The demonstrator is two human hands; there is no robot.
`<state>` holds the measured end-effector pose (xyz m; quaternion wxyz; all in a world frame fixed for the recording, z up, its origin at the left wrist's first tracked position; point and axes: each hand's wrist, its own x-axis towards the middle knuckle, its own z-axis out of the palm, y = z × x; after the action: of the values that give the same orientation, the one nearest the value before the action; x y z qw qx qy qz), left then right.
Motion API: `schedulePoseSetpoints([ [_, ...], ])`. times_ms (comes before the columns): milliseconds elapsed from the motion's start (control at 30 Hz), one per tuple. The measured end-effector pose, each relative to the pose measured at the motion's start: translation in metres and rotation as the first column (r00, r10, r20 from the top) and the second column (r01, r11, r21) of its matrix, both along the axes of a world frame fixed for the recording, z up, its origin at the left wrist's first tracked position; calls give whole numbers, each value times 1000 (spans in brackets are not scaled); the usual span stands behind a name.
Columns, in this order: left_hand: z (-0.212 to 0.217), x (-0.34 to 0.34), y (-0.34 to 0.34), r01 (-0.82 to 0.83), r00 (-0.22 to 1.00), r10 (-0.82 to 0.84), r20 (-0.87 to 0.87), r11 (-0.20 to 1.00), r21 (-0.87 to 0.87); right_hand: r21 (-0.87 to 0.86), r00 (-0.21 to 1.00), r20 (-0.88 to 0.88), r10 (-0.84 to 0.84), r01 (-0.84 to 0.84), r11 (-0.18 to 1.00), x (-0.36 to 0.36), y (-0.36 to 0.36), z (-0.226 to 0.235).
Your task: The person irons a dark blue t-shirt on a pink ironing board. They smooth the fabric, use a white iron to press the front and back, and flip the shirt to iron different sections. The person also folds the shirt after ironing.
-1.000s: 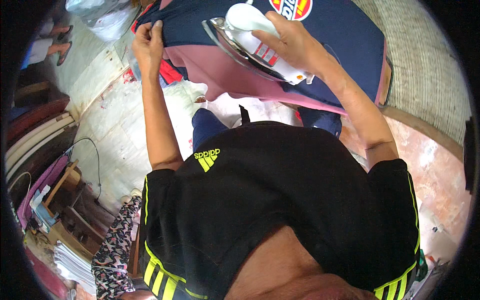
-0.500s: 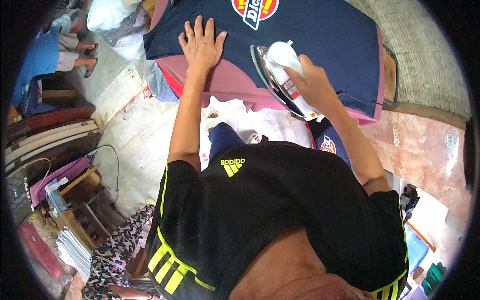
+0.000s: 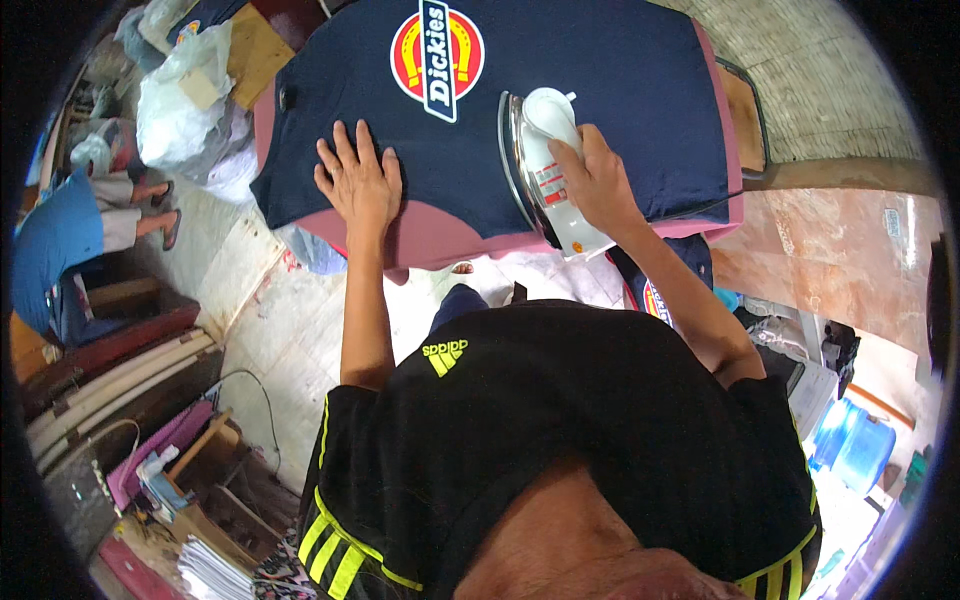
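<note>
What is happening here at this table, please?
A person is ironing a navy blue T-shirt with a round red and yellow emblem, spread on a pink padded board. The right hand grips a white electric iron on the cloth. The left hand lies flat on the shirt's lower edge.

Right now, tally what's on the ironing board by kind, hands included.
Navy shirt: 1
White iron: 1
Hands: 2, left hand flat on the shirt, right hand gripping the iron
Total: 4
</note>
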<state>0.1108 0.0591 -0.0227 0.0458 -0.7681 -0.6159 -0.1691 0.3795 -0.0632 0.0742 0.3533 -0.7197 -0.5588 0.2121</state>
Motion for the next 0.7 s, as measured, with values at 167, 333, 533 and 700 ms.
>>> schedulePoseSetpoints([
  [167,18,39,-5,270,944,-266,198,963,3,-53,995,-30,-99,98,994,24,92,-1],
  [333,17,37,-6,302,951,-301,72,953,-14,87,935,341,-96,70,994,72,182,1],
  [533,5,-27,30,102,995,-101,17,995,-18,29,953,284,102,-115,993,84,115,5],
  [700,-4,-29,34,88,996,-87,-6,995,54,-29,949,257,182,-180,983,76,33,15],
])
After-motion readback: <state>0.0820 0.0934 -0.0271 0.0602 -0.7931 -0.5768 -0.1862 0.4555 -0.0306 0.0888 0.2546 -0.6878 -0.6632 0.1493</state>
